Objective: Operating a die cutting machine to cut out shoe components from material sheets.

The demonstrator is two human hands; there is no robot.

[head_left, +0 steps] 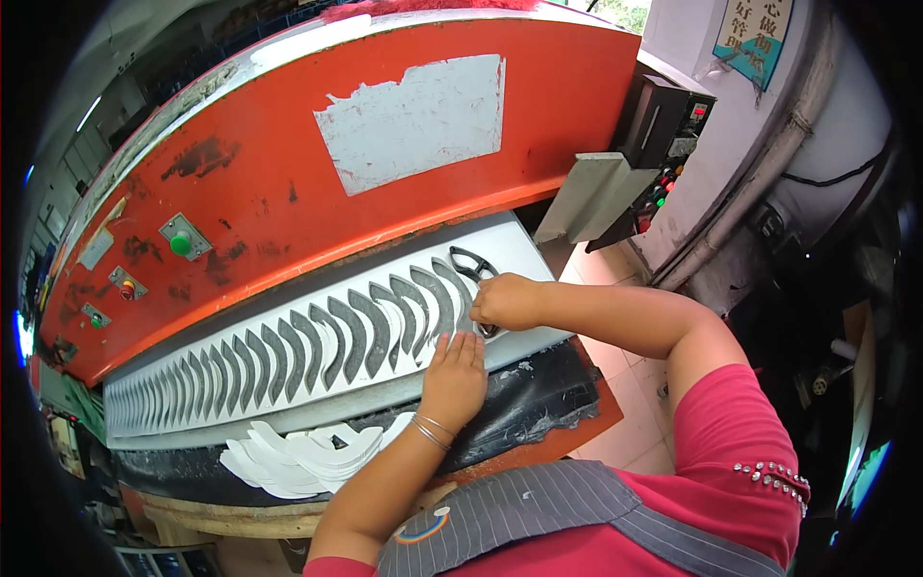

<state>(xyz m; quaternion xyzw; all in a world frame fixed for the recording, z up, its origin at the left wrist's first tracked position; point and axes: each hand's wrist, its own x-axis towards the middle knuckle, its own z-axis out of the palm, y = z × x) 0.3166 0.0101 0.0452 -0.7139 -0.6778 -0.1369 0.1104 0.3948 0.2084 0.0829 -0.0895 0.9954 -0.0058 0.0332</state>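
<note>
A black, curved frame with an open middle, apparently of metal (470, 260), is located at the right end of a long white sheet (505, 238), just beside the last of many dark-grey crescent shapes (360, 332) that are lined up along it. Whether these shapes are openings or lying pieces cannot be told with full certainty.

If the frame is turned or slid by a careless push, the nearest crescent could be overlapped by it. The sheet could also be dragged out of line, if it is not pressed well. A further risk is judged for the fingers — the left fingertips are near the lower end of the frame, and could be scraped by its edge.

The middle of the frame is gripped by the right hand (507, 301), with the fingers curled around it; the right elbow is bent and held out to the side. The left hand (455, 379) is laid flat on the sheet, its fingers straight and together, nothing being grasped.

In front, loose white curved pieces (306, 459) are heaped on a black covering (524, 396). Behind, the bed is overhung by a broad orange-red machine beam (260, 183).
</note>
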